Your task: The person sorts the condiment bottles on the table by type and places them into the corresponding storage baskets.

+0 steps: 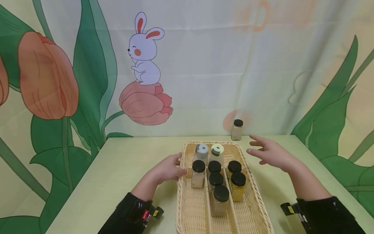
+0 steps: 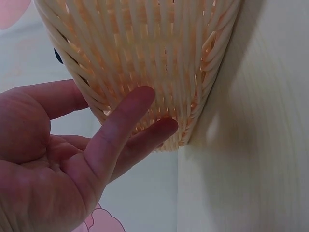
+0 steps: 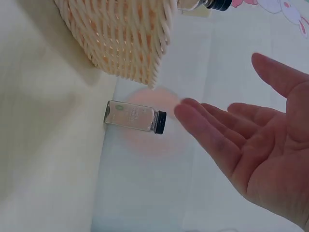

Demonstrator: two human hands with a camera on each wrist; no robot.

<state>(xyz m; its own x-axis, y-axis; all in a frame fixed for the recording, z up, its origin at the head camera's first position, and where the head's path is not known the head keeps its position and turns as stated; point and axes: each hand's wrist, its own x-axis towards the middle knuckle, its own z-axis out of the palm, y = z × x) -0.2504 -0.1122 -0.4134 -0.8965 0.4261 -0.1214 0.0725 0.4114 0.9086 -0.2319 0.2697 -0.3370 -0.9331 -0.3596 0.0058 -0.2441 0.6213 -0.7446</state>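
A wicker basket (image 1: 187, 211) with lengthwise compartments stands on the table. My left hand (image 1: 167, 168) holds its left side, thumb over the rim and fingers along the outer wall, as the left wrist view shows. Inside are several spice jars with black lids, such as a jar (image 1: 219, 204) in the middle compartment and a yellow-filled jar (image 1: 237, 188) in the right one. Two light-topped shakers, a grey-topped one (image 1: 201, 151) and a cream-topped one (image 1: 217, 152), sit at the far end. My right hand (image 1: 271, 152) hovers right of the basket with fingers extended, holding nothing.
A single black-lidded spice jar (image 1: 236, 131) stands upright at the table's back edge, beyond the basket's far right corner. Behind the table (image 1: 117, 182) hangs a curtain (image 1: 198, 71) printed with tulips and a rabbit.
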